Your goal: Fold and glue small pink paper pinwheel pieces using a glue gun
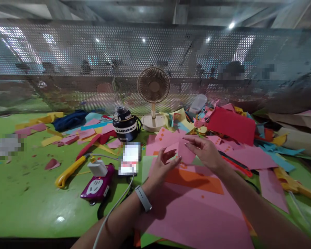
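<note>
A small piece of pink paper point(187, 154) stands tilted between my two hands. My right hand point(206, 149) pinches it near the top with thumb and forefinger. At its lower left edge is my left hand point(167, 163), with fingers curled and thumb against the paper; the exact grip is partly hidden. Beneath my hands lies an orange paper strip point(197, 180) on a large pink sheet point(197, 214). Pink paper with small orange marks point(164, 135) lies just beyond my left hand.
A small fan point(153, 84) and a dark ENERGY bottle point(124, 127) stand behind. To the left lie a phone point(130, 158), a purple power socket point(98, 183) with a white charger, and a yellow-handled tool point(69, 173). Paper scraps and a red-black cutter point(235, 164) lie right. A cable crosses my left forearm.
</note>
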`<state>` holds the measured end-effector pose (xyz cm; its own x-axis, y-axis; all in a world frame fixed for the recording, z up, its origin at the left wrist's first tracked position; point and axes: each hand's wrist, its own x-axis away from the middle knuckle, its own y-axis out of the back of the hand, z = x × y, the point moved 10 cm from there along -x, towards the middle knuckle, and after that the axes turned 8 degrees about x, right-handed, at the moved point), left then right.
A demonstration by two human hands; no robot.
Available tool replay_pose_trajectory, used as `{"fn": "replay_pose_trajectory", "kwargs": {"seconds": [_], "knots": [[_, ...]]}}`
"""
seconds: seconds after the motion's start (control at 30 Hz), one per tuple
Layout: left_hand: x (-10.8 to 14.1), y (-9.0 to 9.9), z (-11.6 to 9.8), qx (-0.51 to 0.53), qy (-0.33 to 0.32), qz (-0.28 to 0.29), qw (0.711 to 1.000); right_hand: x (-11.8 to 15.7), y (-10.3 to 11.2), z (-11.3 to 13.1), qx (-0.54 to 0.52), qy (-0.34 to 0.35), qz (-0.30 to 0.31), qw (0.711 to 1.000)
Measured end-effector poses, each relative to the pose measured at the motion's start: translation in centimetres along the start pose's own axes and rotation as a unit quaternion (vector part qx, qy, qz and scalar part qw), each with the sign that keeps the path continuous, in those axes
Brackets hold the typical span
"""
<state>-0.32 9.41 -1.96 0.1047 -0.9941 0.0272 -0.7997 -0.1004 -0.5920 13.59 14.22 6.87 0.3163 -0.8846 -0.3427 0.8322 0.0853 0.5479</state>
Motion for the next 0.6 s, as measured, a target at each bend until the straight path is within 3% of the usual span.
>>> {"fn": "replay_pose_trajectory", "kwargs": {"seconds": [0.1, 0.23, 0.4, 0.6], "knots": [[-0.2, -0.3, -0.1, -0.01, -0.016, 0.022, 1.0, 0.0, 0.0, -0.5, -0.002, 0.001, 0.002, 1.0], [-0.3, 0.4, -0.8, -0.037, -0.052, 0.002, 0.998, 0.0, 0.4, -0.9, -0.011, -0.005, -0.01, 1.0], [-0.2, 1.0, -0.6, -0.049, -0.03, -0.014, 0.998, -0.1, 1.7, -1.5, -0.048, -0.026, -0.053, 0.997], [0.1, 0.9, -1.3, -0.082, -0.04, -0.034, 0.995, 0.2, 1.8, -1.6, -0.063, -0.033, -0.054, 0.996]]}}
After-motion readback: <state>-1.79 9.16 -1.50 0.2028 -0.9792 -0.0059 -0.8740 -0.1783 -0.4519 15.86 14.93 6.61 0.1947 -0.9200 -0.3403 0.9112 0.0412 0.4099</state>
